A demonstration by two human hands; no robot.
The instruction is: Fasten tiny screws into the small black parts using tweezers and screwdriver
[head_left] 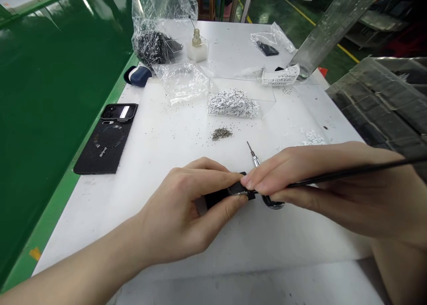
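Note:
My left hand (200, 207) is closed on a small black part (237, 188), its thumb and fingers pinching it over the white work surface. From the right, my right hand (310, 185) holds a thin black stick-like tool (347, 171), whose tip touches or nearly touches the part. The fingertips of both hands meet at the part and hide some of it. A screwdriver (255, 157) with a slim metal tip lies just beyond my right fingers, its black and chrome end showing beneath them. A small pile of tiny metal screws (222, 133) lies beyond my hands.
Farther back stands a clear tray (233, 104) with small white pieces. A black phone case (106, 140) lies at left, near a blue object (138, 75). Plastic bags (183, 82) and a small bottle (196, 47) are behind. Grey drawers (380, 105) stand at right.

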